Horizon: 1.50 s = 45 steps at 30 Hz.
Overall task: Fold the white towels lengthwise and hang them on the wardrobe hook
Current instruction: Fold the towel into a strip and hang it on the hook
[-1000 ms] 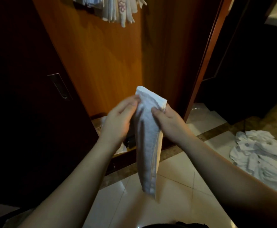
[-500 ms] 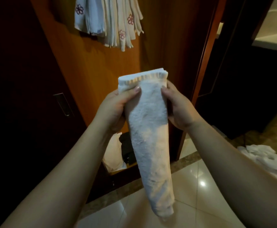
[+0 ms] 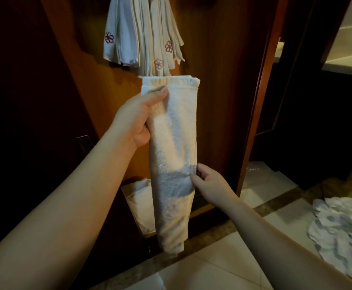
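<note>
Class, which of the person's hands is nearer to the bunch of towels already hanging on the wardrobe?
Left. The left hand grips the folded towel near its top, just below the hanging towels; the right hand pinches it lower down.

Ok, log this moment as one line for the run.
step: towel folded, not yet hung | left hand: grips folded towel near top | right hand: pinches its edge lower down | hung towels: above
</note>
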Motion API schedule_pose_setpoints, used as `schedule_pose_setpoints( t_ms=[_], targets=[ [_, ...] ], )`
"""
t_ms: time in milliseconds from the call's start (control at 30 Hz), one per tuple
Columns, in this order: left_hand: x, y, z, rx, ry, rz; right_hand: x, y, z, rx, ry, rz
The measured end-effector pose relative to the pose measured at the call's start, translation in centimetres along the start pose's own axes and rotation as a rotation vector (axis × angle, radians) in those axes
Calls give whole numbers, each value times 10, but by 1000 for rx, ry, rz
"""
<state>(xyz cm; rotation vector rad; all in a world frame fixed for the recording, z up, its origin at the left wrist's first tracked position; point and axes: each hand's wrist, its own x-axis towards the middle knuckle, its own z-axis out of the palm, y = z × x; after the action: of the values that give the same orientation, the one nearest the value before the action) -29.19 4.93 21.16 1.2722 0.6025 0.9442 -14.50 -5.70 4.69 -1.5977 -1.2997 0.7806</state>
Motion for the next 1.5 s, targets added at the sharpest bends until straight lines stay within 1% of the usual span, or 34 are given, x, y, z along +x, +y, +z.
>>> schedule_pose_setpoints(
  t_ms=[133, 200, 300, 333, 433, 467, 533, 600, 733, 833, 900, 1033, 1200, 1267, 1367, 1433, 1500],
  targets=[
    [8, 10, 2, 4, 19, 0, 7, -6, 3, -161, 60, -102],
    [11, 15, 2, -4, 20, 2, 12, -10, 2, -202, 69, -136],
    [16, 25, 2, -27, 8, 5, 15, -15, -1, -139, 99, -148],
    [17, 28, 2, -36, 2, 3, 15, -16, -2, -85, 109, -148],
    [20, 36, 5, -82, 17, -10, 13, -16, 0, 213, 103, -131],
    [21, 39, 6, -101, 21, -11, 12, -14, 1, 307, 125, -124],
    [23, 45, 8, -132, 18, -7, 10, -10, 2, 376, 197, -137],
    [24, 50, 9, -159, 13, -3, 6, -11, 3, 354, 233, -155],
    [26, 57, 12, -183, 17, -2, 4, -19, 2, 224, 284, -184],
    [25, 59, 14, -179, 9, 11, 5, -23, -2, 176, 280, -222],
    [25, 62, 14, -167, 6, 18, 5, -25, -6, 194, 277, -213],
    [25, 68, 12, -165, 18, 36, 6, -26, -6, 203, 328, -217],
    [26, 71, 14, -179, 22, 34, 11, -26, -4, 327, 407, -174],
    [27, 72, 14, -196, 20, 32, 12, -27, -7, 348, 382, -155],
    [30, 72, 16, -207, 40, 30, 11, -26, -16, 253, 270, -132],
    [33, 73, 17, -216, 62, 22, 11, -26, -22, 208, 93, -80],
    [39, 74, 19, -221, 79, 4, 16, -25, -27, 229, -123, 45]
  ],
)
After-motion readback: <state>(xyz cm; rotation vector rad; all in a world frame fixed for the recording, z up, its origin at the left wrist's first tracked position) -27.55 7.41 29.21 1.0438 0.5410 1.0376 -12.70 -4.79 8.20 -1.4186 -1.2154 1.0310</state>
